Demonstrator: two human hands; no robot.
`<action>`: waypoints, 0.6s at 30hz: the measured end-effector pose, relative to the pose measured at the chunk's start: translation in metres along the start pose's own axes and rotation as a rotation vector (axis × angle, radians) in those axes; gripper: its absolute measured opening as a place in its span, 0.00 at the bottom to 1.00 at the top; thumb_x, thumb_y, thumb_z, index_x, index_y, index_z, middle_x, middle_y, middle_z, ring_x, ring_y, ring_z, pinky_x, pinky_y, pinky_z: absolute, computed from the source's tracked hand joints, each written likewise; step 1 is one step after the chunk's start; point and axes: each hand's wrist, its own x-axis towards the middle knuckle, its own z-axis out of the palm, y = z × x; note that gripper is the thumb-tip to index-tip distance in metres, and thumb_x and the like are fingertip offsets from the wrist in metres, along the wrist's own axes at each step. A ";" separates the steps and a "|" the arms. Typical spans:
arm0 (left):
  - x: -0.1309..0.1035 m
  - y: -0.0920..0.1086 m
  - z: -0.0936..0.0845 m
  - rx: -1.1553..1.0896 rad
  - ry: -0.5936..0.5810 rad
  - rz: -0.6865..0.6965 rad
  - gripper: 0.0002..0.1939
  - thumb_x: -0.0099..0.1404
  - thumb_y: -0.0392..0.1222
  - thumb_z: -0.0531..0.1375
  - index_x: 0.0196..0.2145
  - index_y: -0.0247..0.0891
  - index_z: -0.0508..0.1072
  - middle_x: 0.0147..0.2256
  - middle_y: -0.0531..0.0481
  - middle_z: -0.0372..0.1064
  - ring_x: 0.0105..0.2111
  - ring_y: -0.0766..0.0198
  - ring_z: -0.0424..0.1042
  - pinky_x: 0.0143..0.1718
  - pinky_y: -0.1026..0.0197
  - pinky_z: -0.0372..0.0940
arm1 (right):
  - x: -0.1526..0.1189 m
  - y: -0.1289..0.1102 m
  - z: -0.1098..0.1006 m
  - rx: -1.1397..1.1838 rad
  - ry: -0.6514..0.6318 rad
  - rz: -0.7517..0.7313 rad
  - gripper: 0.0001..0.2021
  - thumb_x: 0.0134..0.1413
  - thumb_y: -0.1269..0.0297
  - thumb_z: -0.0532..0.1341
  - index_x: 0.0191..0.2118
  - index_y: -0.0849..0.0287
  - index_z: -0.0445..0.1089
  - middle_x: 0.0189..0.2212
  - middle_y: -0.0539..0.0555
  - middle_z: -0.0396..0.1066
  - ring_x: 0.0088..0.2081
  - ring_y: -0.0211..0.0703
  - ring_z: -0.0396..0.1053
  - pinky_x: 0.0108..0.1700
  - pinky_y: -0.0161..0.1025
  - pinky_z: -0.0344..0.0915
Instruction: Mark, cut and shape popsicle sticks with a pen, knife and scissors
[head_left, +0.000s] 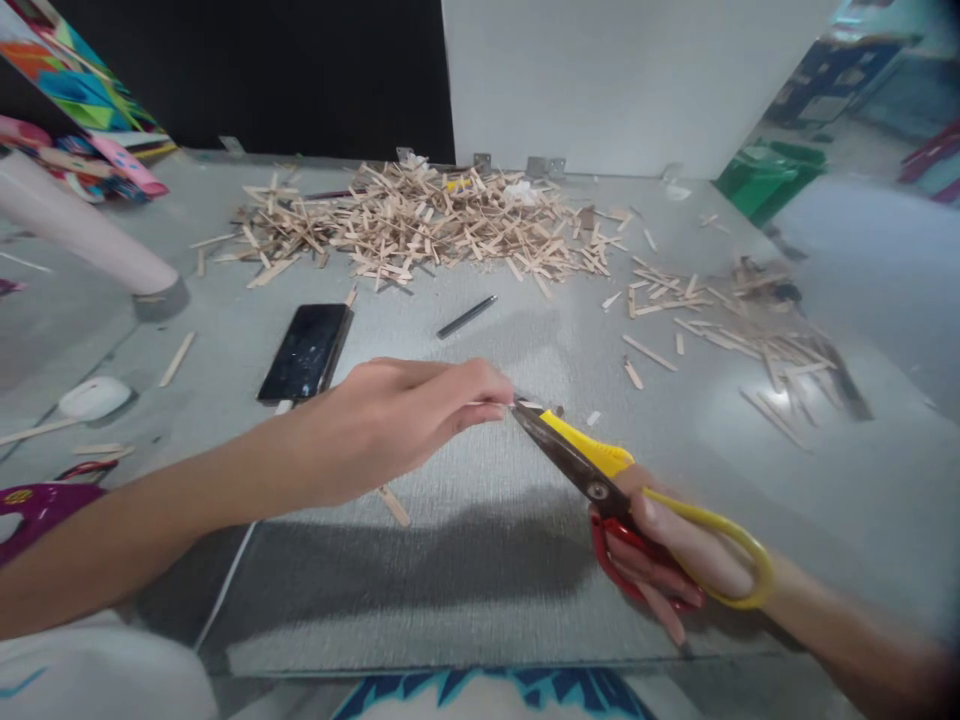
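My left hand (pixel 405 410) reaches in from the left with its fingers pinched on a thin pale wooden stick (pixel 529 405), seen nearly edge-on and mostly hidden by the fingers. In my right hand (pixel 667 545) is a pair of scissors (pixel 574 460) with one yellow and one red handle. Its blade tips meet the stick just past my left fingertips. The blades look nearly closed. Close by on the table lie a small white scrap (pixel 593 418) and a flat wooden piece (pixel 394 506) below my left hand.
A large heap of cut wooden sticks (pixel 420 225) lies along the back panel, with a looser scatter (pixel 780 350) at right. A phone (pixel 304 350) with a white cable, a pen (pixel 467 316), a pale tube (pixel 82 225) and a white rounded object (pixel 94 398) rest on the table.
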 end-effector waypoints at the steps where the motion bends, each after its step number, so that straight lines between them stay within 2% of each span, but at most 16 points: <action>1: 0.001 0.000 0.001 0.021 0.017 0.025 0.11 0.85 0.45 0.56 0.52 0.43 0.78 0.39 0.51 0.84 0.35 0.63 0.83 0.36 0.67 0.72 | 0.000 0.001 0.000 -0.004 0.014 -0.012 0.36 0.70 0.25 0.53 0.26 0.54 0.62 0.10 0.40 0.54 0.09 0.33 0.56 0.15 0.31 0.57; 3: 0.003 0.000 0.003 0.074 0.052 0.076 0.11 0.85 0.45 0.56 0.50 0.41 0.77 0.38 0.49 0.84 0.35 0.61 0.84 0.35 0.65 0.71 | 0.000 0.002 0.000 0.002 0.031 -0.042 0.35 0.71 0.27 0.53 0.26 0.54 0.62 0.10 0.40 0.54 0.09 0.34 0.55 0.14 0.31 0.56; 8: 0.005 -0.005 0.010 0.157 0.144 0.220 0.13 0.86 0.41 0.54 0.44 0.39 0.75 0.34 0.50 0.81 0.30 0.62 0.80 0.32 0.62 0.69 | 0.001 0.006 0.001 -0.050 0.097 -0.079 0.34 0.74 0.29 0.51 0.27 0.53 0.61 0.10 0.39 0.53 0.09 0.34 0.57 0.16 0.32 0.60; 15: 0.003 -0.004 0.019 0.227 0.277 0.265 0.09 0.83 0.38 0.59 0.40 0.39 0.74 0.30 0.52 0.78 0.27 0.64 0.77 0.32 0.62 0.70 | 0.003 0.009 0.008 -0.160 0.132 -0.139 0.36 0.71 0.26 0.51 0.25 0.53 0.60 0.11 0.43 0.56 0.11 0.33 0.56 0.16 0.32 0.59; 18: 0.001 -0.003 0.023 0.227 0.290 0.252 0.10 0.83 0.39 0.58 0.40 0.42 0.75 0.29 0.53 0.77 0.27 0.64 0.78 0.32 0.63 0.72 | 0.004 0.011 0.009 -0.183 0.154 -0.140 0.36 0.70 0.25 0.52 0.25 0.53 0.61 0.11 0.43 0.57 0.11 0.33 0.55 0.15 0.32 0.57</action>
